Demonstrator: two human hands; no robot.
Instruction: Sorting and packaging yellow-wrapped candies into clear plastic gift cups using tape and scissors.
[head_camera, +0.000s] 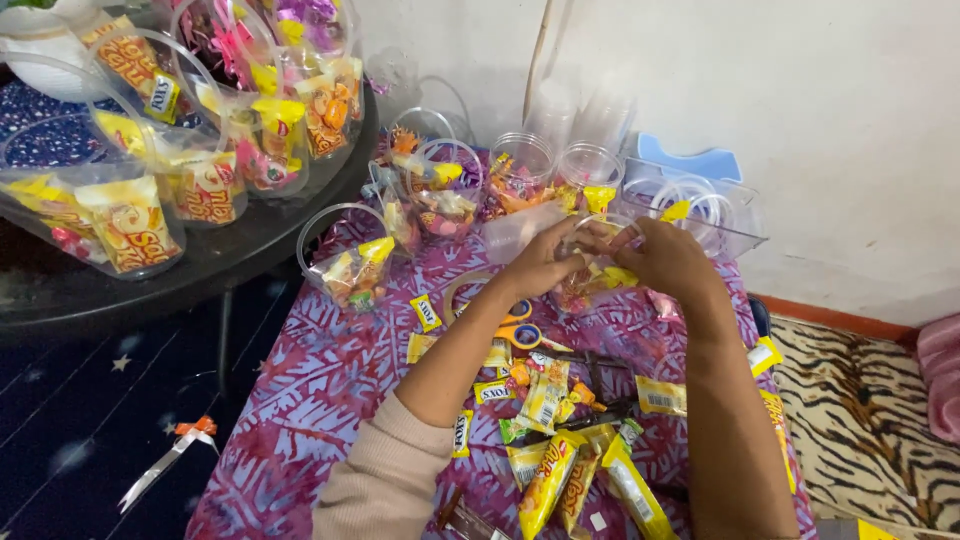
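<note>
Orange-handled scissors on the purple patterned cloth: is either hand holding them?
No: the orange-handled scissors lie untouched on the cloth while both hands work at a clear plastic cup above them.

Both hands (610, 258) met over the purple cloth (320, 390), hemmed in ahead by a row of clear cups (520, 165) and a clear box (735, 235) against the wall; scissors (520, 325) and scattered sweet packets (550, 470) crowded the cloth between the forearms; bare cloth lay open on the near left; filled cups (130, 220) covered the black round table (200, 275) further left
</note>
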